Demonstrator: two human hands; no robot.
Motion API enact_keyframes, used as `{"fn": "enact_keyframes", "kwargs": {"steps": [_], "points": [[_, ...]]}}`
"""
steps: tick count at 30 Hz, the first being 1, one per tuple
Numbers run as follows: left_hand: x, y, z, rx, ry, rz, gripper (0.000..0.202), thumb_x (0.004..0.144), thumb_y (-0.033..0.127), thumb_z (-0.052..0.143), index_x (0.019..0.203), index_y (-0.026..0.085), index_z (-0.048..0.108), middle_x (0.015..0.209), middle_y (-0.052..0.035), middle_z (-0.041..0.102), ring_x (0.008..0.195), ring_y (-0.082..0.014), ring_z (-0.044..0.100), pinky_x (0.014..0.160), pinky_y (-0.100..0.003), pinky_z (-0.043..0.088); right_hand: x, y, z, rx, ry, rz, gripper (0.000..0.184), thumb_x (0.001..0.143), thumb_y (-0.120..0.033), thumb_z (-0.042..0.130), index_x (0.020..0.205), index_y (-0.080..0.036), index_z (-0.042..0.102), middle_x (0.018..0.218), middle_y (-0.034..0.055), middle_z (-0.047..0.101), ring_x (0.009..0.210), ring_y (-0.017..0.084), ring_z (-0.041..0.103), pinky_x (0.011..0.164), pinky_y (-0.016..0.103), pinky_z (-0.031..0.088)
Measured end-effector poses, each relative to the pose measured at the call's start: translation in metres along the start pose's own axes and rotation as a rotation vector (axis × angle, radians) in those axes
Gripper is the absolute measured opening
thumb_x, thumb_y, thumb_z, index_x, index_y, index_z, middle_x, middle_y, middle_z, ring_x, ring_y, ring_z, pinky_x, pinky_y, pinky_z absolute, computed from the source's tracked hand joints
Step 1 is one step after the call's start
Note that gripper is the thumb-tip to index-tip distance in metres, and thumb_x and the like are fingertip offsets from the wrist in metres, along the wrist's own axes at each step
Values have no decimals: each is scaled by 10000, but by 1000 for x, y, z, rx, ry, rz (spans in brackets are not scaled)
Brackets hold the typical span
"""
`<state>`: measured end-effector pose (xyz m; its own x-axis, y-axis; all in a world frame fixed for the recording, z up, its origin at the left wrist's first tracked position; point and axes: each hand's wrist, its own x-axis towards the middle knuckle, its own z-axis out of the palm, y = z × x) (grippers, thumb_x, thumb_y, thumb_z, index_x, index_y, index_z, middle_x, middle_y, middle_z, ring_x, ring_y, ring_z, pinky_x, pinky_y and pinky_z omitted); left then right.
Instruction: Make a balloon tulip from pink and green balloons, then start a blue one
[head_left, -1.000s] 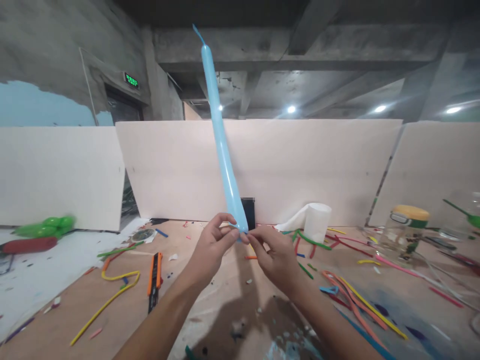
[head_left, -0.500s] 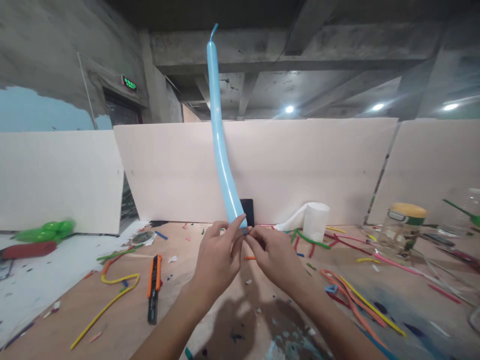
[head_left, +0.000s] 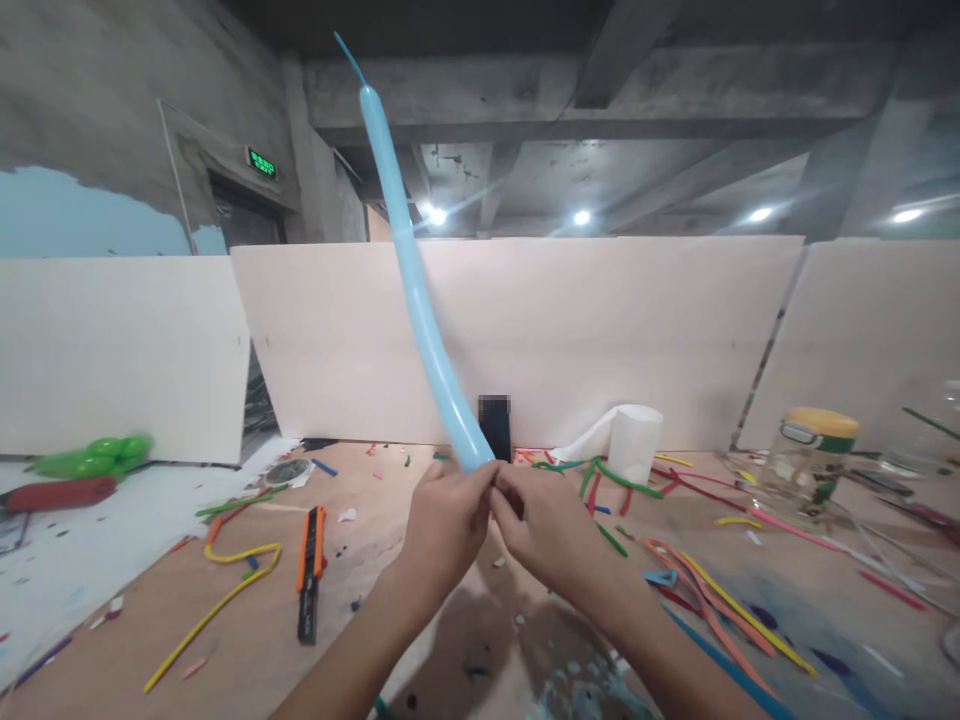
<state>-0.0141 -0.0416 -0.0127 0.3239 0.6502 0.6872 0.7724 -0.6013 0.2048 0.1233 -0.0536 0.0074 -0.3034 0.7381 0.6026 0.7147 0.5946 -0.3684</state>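
A long light-blue modelling balloon [head_left: 420,310] rises from my hands, leaning left, with a thin uninflated tip at its top. My left hand [head_left: 448,520] is closed around its lower end. Against it, my right hand [head_left: 536,515] is pinched at the same end, its fingertips touching those of my left hand. The balloon's neck is hidden between the fingers. Behind the hands a small black upright object [head_left: 495,428] stands by the board.
An orange-and-black utility knife [head_left: 309,575] and a yellow uninflated balloon [head_left: 202,625] lie left. On the right are a white paper roll [head_left: 636,443], a yellow-lidded jar [head_left: 810,465] and several loose balloons. A white board [head_left: 600,340] closes off the table's back. Green inflated balloons [head_left: 97,460] lie far left.
The balloon's top has swung to the left, so it leans more. My left fingers have curled in closer around its end, and both hands are pressed together.
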Motion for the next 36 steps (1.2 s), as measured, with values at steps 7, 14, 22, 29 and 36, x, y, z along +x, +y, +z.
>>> {"fn": "enact_keyframes", "kwargs": {"steps": [7, 14, 22, 29, 36], "points": [[4, 5, -13, -874, 64, -394, 311, 855, 324, 480, 1112, 185, 584, 944, -76, 695, 362, -57, 445, 382, -221, 360, 6, 9, 3, 643, 253, 104, 199, 797, -314, 584, 933, -206, 488, 903, 36, 591, 836, 166, 587, 746, 311, 484], [2, 20, -27, -1329, -29, -325, 369, 861, 314, 503, 1213, 207, 525, 902, -82, 703, 248, 15, 299, 270, -176, 155, -2, -6, -5, 721, 250, -94, 307, 856, -239, 532, 1151, -260, 450, 1213, 80, 526, 1168, 197, 474, 1001, 409, 380], [1, 24, -28, -1402, -58, -329, 359, 848, 335, 510, 1183, 208, 523, 1052, -137, 666, 261, 24, 336, 262, -174, 104, -4, 0, -12, 570, 153, -49, 368, 848, -244, 533, 1195, -246, 408, 1059, 84, 596, 1008, 208, 582, 884, 395, 460], [-3, 25, -31, -1488, -192, -270, 527, 780, 153, 462, 1289, 286, 424, 1299, -169, 507, 264, 45, 343, 268, -164, 150, -5, -5, -21, 596, 152, -40, 375, 854, -218, 505, 1206, -255, 381, 1054, 79, 598, 982, 193, 590, 844, 364, 475], [-9, 28, -33, -1295, -227, -269, 723, 651, 43, 407, 1317, 322, 380, 1357, -127, 455, 332, 28, 359, 314, -164, 242, -4, 1, -34, 575, 3, 84, 283, 848, -246, 500, 1129, -227, 475, 907, 47, 644, 902, 179, 613, 752, 308, 496]]}}
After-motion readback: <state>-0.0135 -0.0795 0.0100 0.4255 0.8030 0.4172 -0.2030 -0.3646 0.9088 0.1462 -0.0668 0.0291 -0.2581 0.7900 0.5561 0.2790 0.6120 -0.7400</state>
